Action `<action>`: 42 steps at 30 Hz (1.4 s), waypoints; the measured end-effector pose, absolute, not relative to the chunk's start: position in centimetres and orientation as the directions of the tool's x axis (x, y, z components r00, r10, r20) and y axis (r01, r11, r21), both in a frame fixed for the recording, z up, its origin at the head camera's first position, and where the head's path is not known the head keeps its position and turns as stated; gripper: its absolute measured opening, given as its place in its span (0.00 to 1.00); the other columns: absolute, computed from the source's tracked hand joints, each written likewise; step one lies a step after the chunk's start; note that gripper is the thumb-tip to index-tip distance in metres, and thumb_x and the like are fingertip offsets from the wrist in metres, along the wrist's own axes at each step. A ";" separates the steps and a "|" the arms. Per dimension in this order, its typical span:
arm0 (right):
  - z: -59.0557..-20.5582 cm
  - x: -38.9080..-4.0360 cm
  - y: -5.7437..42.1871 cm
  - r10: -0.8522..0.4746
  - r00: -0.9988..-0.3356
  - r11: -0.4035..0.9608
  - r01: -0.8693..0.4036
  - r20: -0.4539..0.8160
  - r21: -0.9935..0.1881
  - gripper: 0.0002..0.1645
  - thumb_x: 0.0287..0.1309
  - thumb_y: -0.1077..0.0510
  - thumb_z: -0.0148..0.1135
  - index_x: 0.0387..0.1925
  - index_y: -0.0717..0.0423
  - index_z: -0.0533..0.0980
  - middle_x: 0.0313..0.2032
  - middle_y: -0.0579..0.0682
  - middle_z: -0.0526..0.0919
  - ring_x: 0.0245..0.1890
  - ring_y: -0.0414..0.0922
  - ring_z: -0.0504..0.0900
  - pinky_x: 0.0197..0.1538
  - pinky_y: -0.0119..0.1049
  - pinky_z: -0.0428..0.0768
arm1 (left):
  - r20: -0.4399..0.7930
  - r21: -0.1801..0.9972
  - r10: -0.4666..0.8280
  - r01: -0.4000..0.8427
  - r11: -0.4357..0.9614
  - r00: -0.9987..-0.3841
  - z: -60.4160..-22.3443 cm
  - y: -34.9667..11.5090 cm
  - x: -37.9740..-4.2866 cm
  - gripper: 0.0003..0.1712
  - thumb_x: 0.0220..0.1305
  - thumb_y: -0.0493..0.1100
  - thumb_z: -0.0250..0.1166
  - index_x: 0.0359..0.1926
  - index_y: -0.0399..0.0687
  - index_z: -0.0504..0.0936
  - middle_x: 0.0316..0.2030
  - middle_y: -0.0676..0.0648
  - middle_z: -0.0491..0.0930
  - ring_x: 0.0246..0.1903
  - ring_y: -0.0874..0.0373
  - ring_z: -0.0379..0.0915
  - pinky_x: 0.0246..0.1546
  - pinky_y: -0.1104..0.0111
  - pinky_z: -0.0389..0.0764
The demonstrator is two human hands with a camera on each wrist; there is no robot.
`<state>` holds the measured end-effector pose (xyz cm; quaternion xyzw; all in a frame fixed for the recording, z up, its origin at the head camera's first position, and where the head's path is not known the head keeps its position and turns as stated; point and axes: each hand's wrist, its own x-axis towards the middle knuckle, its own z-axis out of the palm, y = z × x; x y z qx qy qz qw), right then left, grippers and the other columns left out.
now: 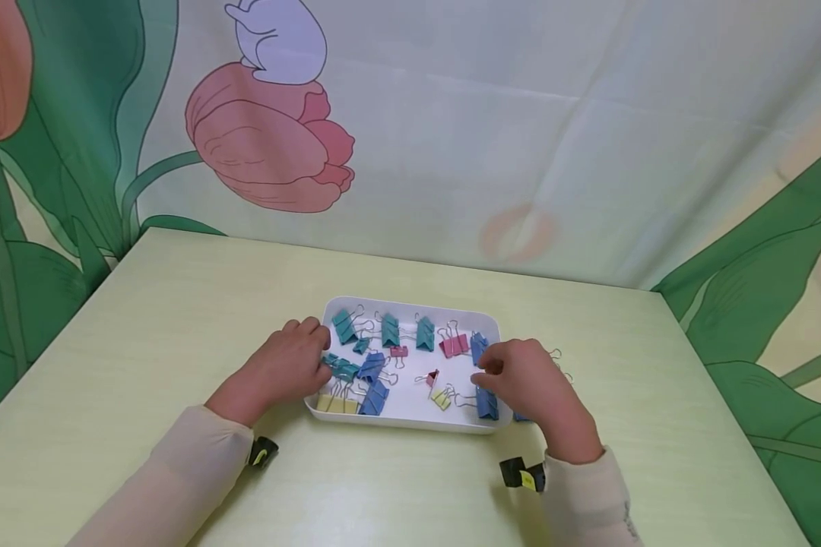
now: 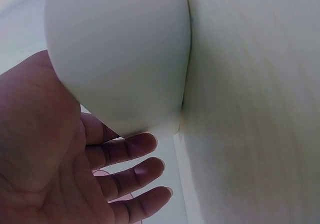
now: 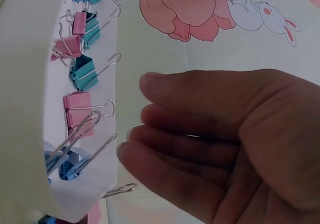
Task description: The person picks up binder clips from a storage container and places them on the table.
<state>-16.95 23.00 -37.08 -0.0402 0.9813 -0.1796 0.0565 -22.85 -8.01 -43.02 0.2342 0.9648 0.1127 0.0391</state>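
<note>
A white tray (image 1: pixel 407 406) lies on the table with several binder clips in it. Teal clips (image 1: pixel 424 335) line its far side, a pink clip (image 1: pixel 454 346) sits toward the far right, and a yellow clip (image 1: pixel 337 404) is at the near left. My left hand (image 1: pixel 283 368) rests at the tray's left end; in the left wrist view its loose fingers (image 2: pixel 137 176) extend past the white wall, the thumb hidden. Over the right end hovers my right hand (image 1: pixel 530 384), fingers loosely bent with nothing between them, close above a blue clip (image 1: pixel 487 405).
Beyond the tray's right edge, a blue clip (image 1: pixel 522 416) lies on the table, mostly covered by the right hand. Wire handles (image 1: pixel 556 354) stick out behind that hand. A curtain (image 1: pixel 438 137) printed with flowers and a rabbit hangs along the table's back edge.
</note>
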 end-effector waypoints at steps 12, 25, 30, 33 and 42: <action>-38.4 -17.2 22.0 -0.038 -0.985 0.963 0.009 -0.170 -0.270 0.15 0.49 0.53 0.73 0.38 0.58 0.85 0.33 0.48 0.86 0.30 0.42 0.77 0.34 0.33 0.77 | -0.025 0.240 0.461 0.442 0.864 -0.887 -43.2 -8.0 -22.9 0.18 0.56 0.43 0.59 0.46 0.37 0.77 0.41 0.43 0.73 0.39 0.49 0.65 0.42 0.57 0.73; -39.2 -17.5 21.4 -0.079 -0.977 0.970 -0.031 -0.196 -0.241 0.05 0.54 0.59 0.68 0.33 0.56 0.84 0.29 0.47 0.82 0.30 0.43 0.74 0.32 0.32 0.75 | -0.025 0.238 0.463 0.445 0.864 -0.886 -43.1 -8.0 -22.9 0.18 0.56 0.44 0.58 0.46 0.37 0.77 0.40 0.44 0.73 0.39 0.50 0.65 0.42 0.57 0.73; -38.6 -17.3 21.3 -0.075 -0.976 0.974 -0.028 -0.203 -0.224 0.06 0.57 0.63 0.62 0.34 0.58 0.85 0.31 0.49 0.83 0.29 0.43 0.75 0.31 0.33 0.77 | -0.032 0.237 0.460 0.440 0.866 -0.887 -43.0 -8.0 -22.9 0.19 0.57 0.43 0.59 0.47 0.37 0.77 0.41 0.43 0.73 0.39 0.49 0.65 0.42 0.57 0.73; -38.1 -17.2 21.6 -0.060 -0.978 0.976 -0.015 -0.201 -0.216 0.08 0.58 0.65 0.60 0.35 0.58 0.85 0.34 0.50 0.85 0.30 0.44 0.76 0.33 0.33 0.78 | -0.033 0.236 0.461 0.441 0.866 -0.887 -43.0 -8.0 -23.0 0.19 0.56 0.43 0.59 0.47 0.37 0.77 0.41 0.43 0.73 0.39 0.49 0.65 0.42 0.57 0.73; -37.1 -17.0 23.1 -0.097 -0.986 0.970 -0.063 -0.137 -0.234 0.07 0.57 0.65 0.62 0.34 0.57 0.85 0.35 0.50 0.86 0.33 0.44 0.77 0.37 0.35 0.80 | -0.030 0.234 0.462 0.443 0.865 -0.887 -43.0 -8.0 -22.9 0.19 0.57 0.44 0.59 0.46 0.37 0.77 0.41 0.43 0.74 0.39 0.49 0.65 0.42 0.57 0.73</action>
